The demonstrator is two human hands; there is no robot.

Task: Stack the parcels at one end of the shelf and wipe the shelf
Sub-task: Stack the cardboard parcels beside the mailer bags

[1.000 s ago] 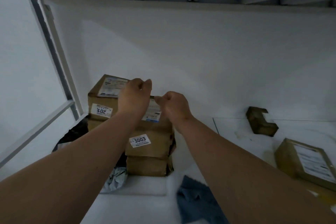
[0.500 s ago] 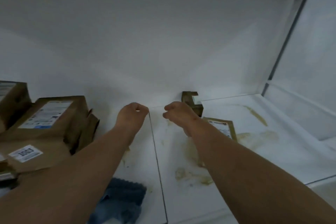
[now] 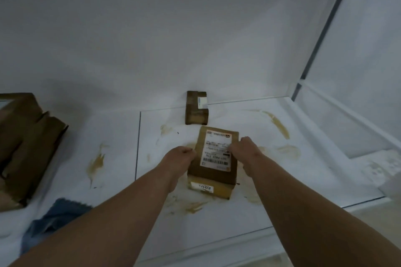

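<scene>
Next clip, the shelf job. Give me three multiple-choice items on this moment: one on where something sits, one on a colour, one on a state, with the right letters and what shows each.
1. Where does the small parcel stand?
A. On the cloth
B. Against the back wall, behind the labelled parcel
C. On top of the stack

2. What colour is the cloth at the shelf's front left?
A. Blue
B. Red
C. Yellow

3. What are the hands doing with the labelled parcel?
A. Hovering well clear of it
B. One holds it, the other holds the cloth
C. Gripping it, one hand on each side

Answers:
1 B: it sits where the shelf meets the wall, just beyond the labelled parcel.
2 A: the crumpled fabric is plainly blue.
3 C: the left hand and the right hand clasp its opposite edges while it rests on the stained shelf.
</scene>
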